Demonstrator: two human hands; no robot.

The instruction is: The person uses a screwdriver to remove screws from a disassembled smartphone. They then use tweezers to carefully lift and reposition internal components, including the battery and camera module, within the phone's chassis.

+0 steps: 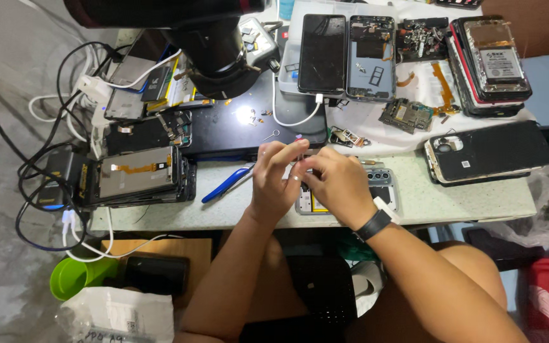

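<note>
Looking down from the head camera, both bare hands meet over the pale speckled worktable [160, 216]. The left hand [273, 181] has thumb and forefinger pinched narrowly together near a small part too tiny to make out; whether it truly grips that part cannot be told. The right hand [335, 184], with a black wristband [373, 224], curls its fingers close toward the same spot and half covers the opened grey phone with a triple camera block and yellow inner label [386, 190], which lies flat near the table's front edge, directly under the hands.

A long blue-handled tool [227, 184] lies just left of the left hand. Behind the hands sits a dark rectangular work mat [223, 130], with a white cable [290, 117] crossing it. At upper right, a stack of phone bodies carries a battery with a white rectangular label [494, 60]; below it a black phone back with a small white square sticker [487, 152] lies flat. Two dark phones rest side by side in a grey tray [344, 54], with a green circuit board [406, 114] near them.

At left, a stack of screen panels with an orange flex ribbon [138, 174] sits among tangled black cables [39, 184]. A black microscope-like barrel [214, 47] hides part of the table's back. Below the table, a crumpled white printed bag [119, 314] is cut off by the frame, beside a green cup [74, 276].
</note>
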